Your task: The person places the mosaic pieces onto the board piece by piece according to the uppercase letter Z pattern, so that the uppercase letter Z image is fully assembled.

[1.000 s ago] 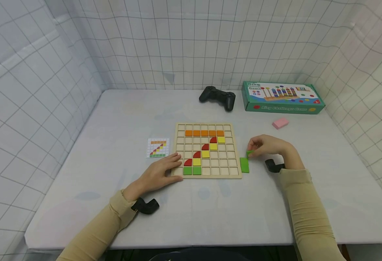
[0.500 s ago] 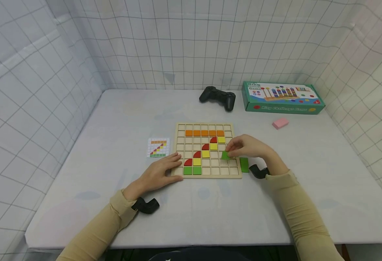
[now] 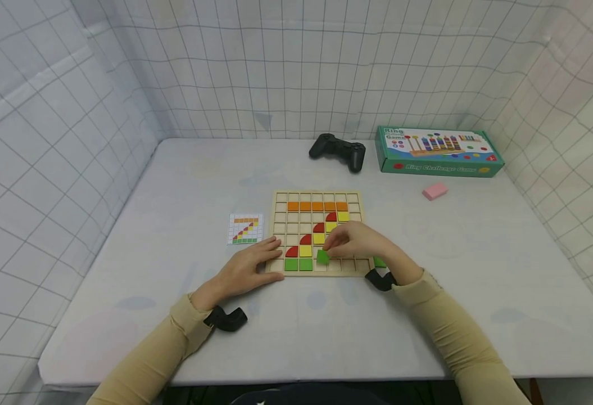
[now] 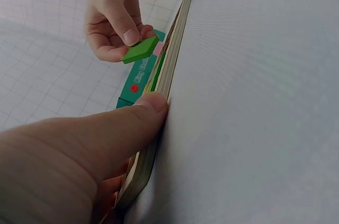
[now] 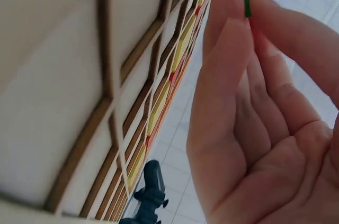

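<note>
My right hand (image 3: 361, 243) pinches a green square tile (image 3: 323, 257) between thumb and fingertips, close over the lower middle of a wooden grid board (image 3: 326, 274). In the left wrist view that tile (image 4: 140, 50) shows tilted above the board's surface. Fairly straight fingers of my left hand (image 3: 248, 267) rest over the board's left edge, its thumb against the front edge. Set in the grid are a row of orange tiles (image 3: 317, 206), a diagonal of red quarter-rounds (image 3: 305, 240) and yellow squares (image 3: 306, 251), and two green squares (image 3: 298, 264) in the bottom row.
Left of the board lies a pattern card (image 3: 245, 229). Another green piece (image 3: 379, 262) shows partly behind my right wrist, at the board's right side. Farther back are a black game controller (image 3: 338, 151), a green game box (image 3: 440, 152) and a pink block (image 3: 435, 191).
From beside the board's right edge, my right hand has carried the green tile leftward over the grid, close to the two green squares. My left hand has stayed put.
</note>
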The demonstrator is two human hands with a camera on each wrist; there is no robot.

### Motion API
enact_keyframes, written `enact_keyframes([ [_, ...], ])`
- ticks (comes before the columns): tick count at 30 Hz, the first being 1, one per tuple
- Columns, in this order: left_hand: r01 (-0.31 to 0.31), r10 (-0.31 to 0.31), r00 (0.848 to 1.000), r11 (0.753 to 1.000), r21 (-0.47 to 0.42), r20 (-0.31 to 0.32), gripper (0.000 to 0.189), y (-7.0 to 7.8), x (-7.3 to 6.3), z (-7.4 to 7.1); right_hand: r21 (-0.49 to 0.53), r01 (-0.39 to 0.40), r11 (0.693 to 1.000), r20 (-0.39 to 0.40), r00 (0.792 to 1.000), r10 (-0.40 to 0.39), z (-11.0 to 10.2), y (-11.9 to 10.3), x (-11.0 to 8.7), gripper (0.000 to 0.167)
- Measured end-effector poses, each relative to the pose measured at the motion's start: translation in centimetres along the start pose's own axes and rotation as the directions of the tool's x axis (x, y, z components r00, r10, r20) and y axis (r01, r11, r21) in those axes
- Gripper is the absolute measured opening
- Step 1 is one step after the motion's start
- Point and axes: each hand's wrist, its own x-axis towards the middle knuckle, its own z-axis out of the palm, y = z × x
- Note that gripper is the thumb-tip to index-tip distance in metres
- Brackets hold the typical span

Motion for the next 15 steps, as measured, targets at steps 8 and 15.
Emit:
enact_keyframes([
  [8,0.000,0.000,1.000,1.000,0.003,0.000,0.061,0.0,0.0,0.1,-0.108,0.025,0.994,0.004,1.000,-0.025,1.2,-0.6,0.2,0.007],
  [15,-0.001,0.001,1.000,1.000,0.010,0.000,0.061,0.0,0.0,0.1,-0.124,0.014,0.992,0.001,1.000,-0.014,0.8,-0.5,0.0,0.011],
])
